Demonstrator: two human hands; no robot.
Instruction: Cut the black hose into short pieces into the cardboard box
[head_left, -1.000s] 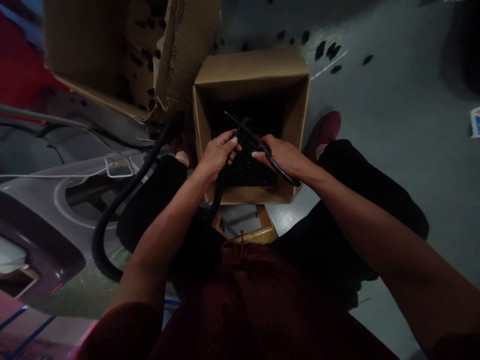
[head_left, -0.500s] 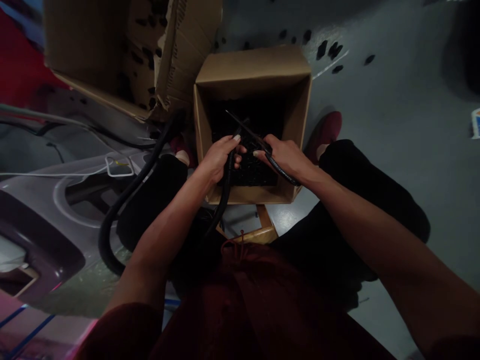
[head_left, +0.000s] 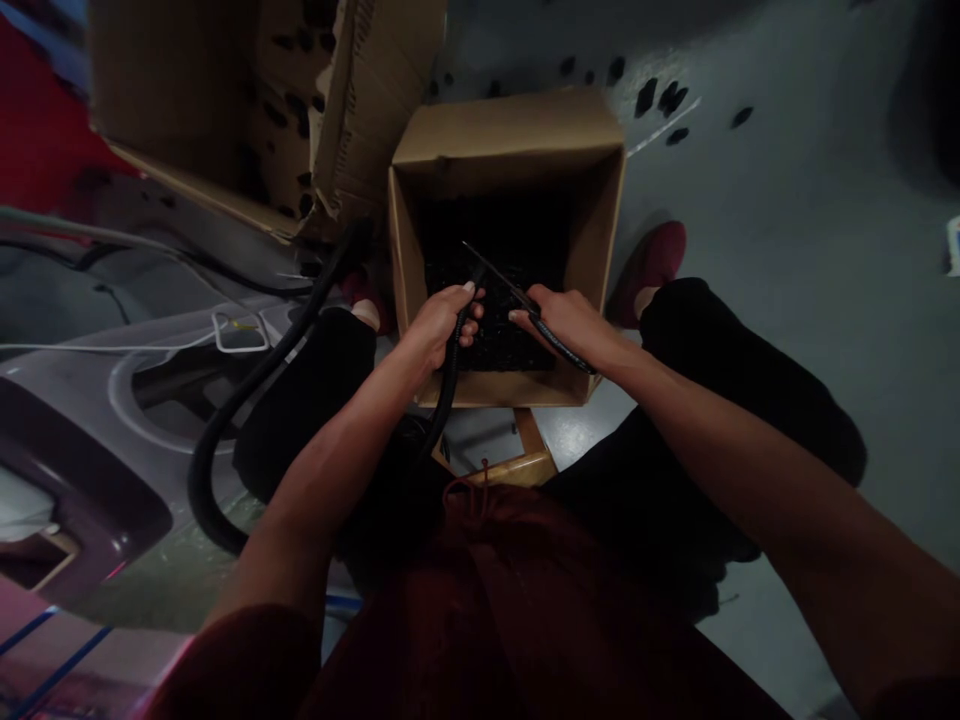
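My left hand (head_left: 450,325) is closed round a black ribbed hose (head_left: 448,385) near its end, fingers curled and thumb on top. From there the hose runs down toward my lap. My right hand (head_left: 566,318) grips a long thin-bladed tool (head_left: 510,287) with a black handle bearing pale marks. Its blade slants up and left across the hose's end; whether it touches the hose I cannot tell. Both hands are over an open cardboard box (head_left: 510,135), whose dark inside holds many small black pieces (head_left: 517,345).
A larger torn cardboard box (head_left: 165,90) stands at the upper left with black pieces in it. More black pieces (head_left: 646,97) lie on the grey floor. Left of my leg are a grey plastic stool (head_left: 67,400) and a thick black hose loop (head_left: 206,460).
The tool and both hands have shifted slightly toward me. Less of the hose now sticks out above my left fingers.
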